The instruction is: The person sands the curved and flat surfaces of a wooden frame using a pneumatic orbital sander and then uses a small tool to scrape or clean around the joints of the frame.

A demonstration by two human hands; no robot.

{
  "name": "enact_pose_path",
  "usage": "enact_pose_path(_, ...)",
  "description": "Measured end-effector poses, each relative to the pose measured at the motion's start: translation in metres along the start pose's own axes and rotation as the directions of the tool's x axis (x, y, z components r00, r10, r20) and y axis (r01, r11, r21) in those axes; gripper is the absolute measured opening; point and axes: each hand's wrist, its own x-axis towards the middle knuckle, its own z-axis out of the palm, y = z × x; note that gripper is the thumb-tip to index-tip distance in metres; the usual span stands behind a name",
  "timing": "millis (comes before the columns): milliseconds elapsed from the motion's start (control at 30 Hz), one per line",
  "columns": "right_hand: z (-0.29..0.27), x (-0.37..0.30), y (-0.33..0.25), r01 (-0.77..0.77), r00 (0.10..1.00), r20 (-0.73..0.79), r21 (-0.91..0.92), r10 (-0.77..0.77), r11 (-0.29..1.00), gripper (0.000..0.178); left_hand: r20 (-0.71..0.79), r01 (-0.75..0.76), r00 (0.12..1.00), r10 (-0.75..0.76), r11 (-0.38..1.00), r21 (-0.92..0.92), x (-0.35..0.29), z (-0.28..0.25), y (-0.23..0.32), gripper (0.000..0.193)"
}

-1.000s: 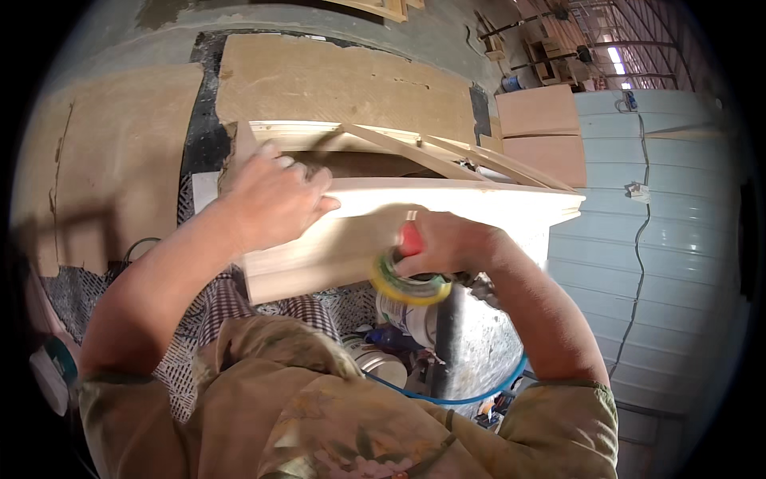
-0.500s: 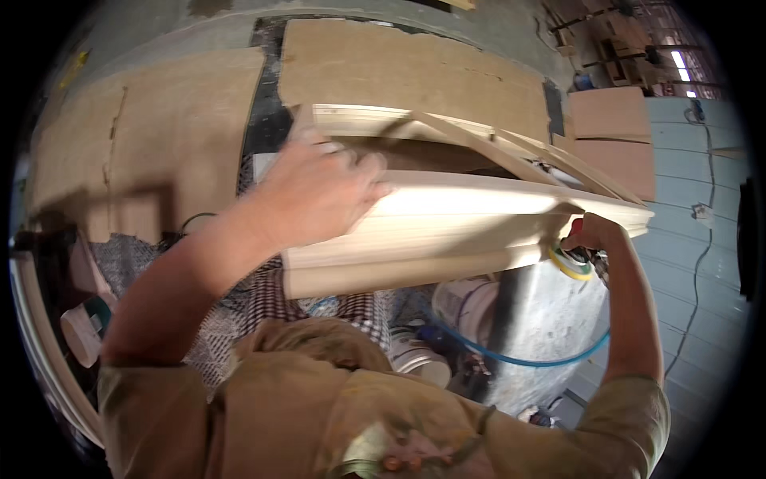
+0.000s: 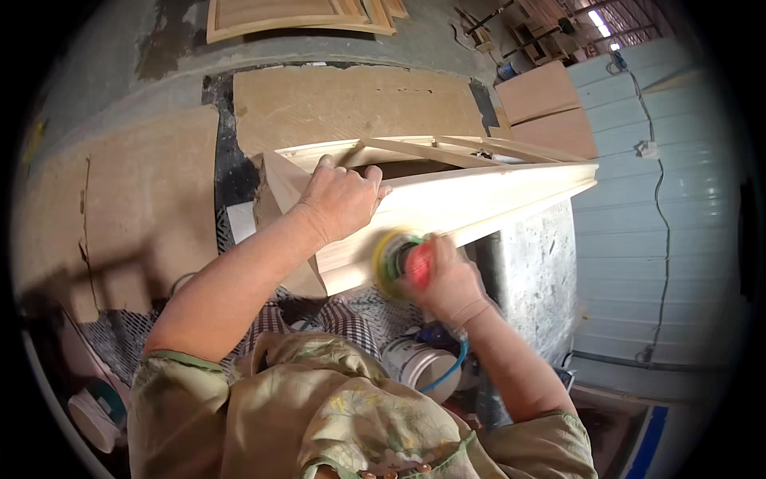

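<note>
Stretching away underfoot: a grey floor [image 3: 435,49], with flat brown sheets [image 3: 359,100] laid beyond the work and off to the left.
Wall on the right: pale blue and ribbed [image 3: 610,239], a thin dark cable [image 3: 661,223] hanging down it.
Work in hand: a long, pale wooden frame [image 3: 487,188] lies crosswise before the person, smooth front face toward the body; its open side, crossed by slats [image 3: 423,152], is on the far side.
Under its right part: a grey, spotted stand [image 3: 538,275]; from where I am, I cannot tell whether wood and stand touch.
Top left: a second wooden frame [image 3: 279,16], on the floor past the sheets.
Bucket: white [image 3: 419,363], just beside the person's checked trousers [image 3: 351,323].
Left hand: on the frame's upper edge [image 3: 339,199] near its left end, fingers bent over the rim and slightly apart.
Right hand: wrapped round the tool's red top [image 3: 451,287]; too blurred to say whether its fingers are pressed together or spread.
Round tool: red above, yellow-green at the rim [image 3: 419,263], at the front face near the lower edge; contact is unclear.
Hose: blue, thin, curving across the bucket [image 3: 455,371].
</note>
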Motion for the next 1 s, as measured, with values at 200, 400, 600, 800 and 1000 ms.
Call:
enact_pose_path(200, -0.022, 0.009, 0.122, -0.553, 0.806, -0.157, 0.145, 0.571, 0.820, 0.069, 0.114, -0.063, 0.992, 0.057, 0.997, 0.054, 0.009, -0.005, 0.019, 0.038)
enact_pose_path(400, 0.031, -0.023, 0.051, 0.009, 0.948, -0.315, 0.150, 0.039, 0.989, 0.062, 0.046, -0.122, 0.992, 0.117, 0.985, 0.126, -0.007, -0.008, -0.006, 0.040)
enact_pose_path(600, -0.042, 0.015, 0.268, -0.576, 0.680, -0.339, 0.302, 0.650, 0.760, 0.056, 0.092, -0.138, 0.988, 0.122, 0.971, 0.193, 0.031, 0.008, 0.037, 0.043)
enact_pose_path(800, 0.027, -0.008, 0.138, 0.175, 0.792, -0.610, 0.245, 0.011, 0.954, 0.053, 0.076, -0.158, 0.986, 0.147, 0.973, 0.167, 0.057, 0.019, 0.045, 0.045)
enact_pose_path(1000, 0.066, -0.002, 0.250, 0.064, 0.431, -0.851, 0.360, 0.299, 0.931, 0.058, 0.106, -0.173, 0.981, 0.160, 0.976, 0.129, 0.061, 0.015, 0.050, 0.041)
